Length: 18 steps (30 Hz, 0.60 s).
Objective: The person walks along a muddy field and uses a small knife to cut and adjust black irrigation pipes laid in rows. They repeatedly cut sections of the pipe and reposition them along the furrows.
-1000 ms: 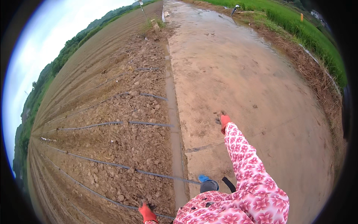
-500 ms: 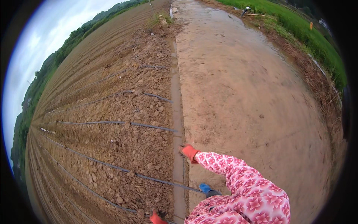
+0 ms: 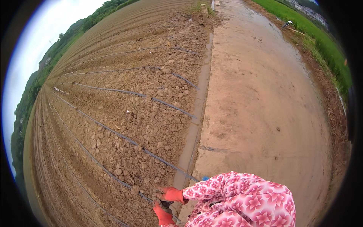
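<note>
The right hand (image 3: pixel 168 194) and left hand (image 3: pixel 163 212), both in muddy orange gloves, come together with their fingers meeting or nearly so; the glove tips are too dark and small to tell whether they pinch something, clench or hang loose. The nearest dark drip line (image 3: pixel 146 197) runs up to the fingers from their upper left and shows again below them, so it passes behind or under the hands; whether they touch it cannot be told. A second drip line (image 3: pixel 162 160) lies above the fingers, slanting toward the floral sleeve (image 3: pixel 245 193) to their right. Cloddy soil (image 3: pixel 128 151) spreads left of the fingers, and a narrow water-filled channel (image 3: pixel 193 142) rises to their upper right, with the muddy concrete path (image 3: pixel 264 132) beyond. Wet mud on the gloves could let a thin line slip from a grasp; a hard pull could kink it or drag it out of place among the clods, loose soil could clog an open end, and the slick path edge could cost the person their footing.
</note>
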Motion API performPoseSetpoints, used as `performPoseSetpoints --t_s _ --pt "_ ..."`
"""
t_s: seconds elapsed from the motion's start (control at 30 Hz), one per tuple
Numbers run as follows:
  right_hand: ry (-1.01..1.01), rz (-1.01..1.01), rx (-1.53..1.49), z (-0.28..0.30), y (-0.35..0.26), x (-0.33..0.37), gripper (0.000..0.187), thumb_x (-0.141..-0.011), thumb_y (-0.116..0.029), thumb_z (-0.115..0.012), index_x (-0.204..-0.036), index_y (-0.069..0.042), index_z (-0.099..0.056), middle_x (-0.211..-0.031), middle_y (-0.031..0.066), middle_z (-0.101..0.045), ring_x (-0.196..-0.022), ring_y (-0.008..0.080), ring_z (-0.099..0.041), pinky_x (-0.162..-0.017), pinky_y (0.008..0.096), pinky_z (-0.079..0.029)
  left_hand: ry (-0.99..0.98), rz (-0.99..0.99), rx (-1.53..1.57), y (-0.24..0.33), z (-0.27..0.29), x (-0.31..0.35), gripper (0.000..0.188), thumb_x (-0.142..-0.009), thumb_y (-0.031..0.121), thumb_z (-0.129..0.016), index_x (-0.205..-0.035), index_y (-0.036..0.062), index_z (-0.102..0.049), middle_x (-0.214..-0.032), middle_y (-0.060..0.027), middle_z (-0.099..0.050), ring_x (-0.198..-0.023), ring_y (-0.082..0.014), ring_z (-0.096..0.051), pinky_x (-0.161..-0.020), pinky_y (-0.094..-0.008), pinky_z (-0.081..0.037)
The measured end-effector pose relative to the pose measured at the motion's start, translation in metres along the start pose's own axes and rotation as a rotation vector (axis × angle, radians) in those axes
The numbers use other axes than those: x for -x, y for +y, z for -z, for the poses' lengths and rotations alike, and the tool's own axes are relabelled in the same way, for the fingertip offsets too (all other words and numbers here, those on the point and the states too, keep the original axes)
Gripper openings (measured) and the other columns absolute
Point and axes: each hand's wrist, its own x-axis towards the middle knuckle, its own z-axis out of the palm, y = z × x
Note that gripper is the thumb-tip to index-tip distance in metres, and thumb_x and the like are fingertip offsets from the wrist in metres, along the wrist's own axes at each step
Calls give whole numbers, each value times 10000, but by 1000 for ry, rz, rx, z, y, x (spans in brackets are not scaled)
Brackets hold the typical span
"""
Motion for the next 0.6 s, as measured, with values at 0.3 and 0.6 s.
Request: performPoseSetpoints --t_s 0.3,0.6 --pt "-52 -3 -522 -104 -44 14 463 -784 -300 -653 -1057 48 -515 -894 69 -598 -803 117 -531 -690 252 -432 458 -65 301 79 116 114 254 -868 249 -506 -1017 47 -548 -761 -84 -614 -578 -190 -593 -520 -324 -501" --pt "260 -152 -282 -180 31 52 483 -734 -431 -667 -935 -6 -555 -691 84 -593 -521 185 -578 -450 316 -478 1055 -368 531 -8 379 349 293 -848 283 -509 -1038 62 -543 -760 -89 -556 -554 -202 -546 -516 -346 -493"
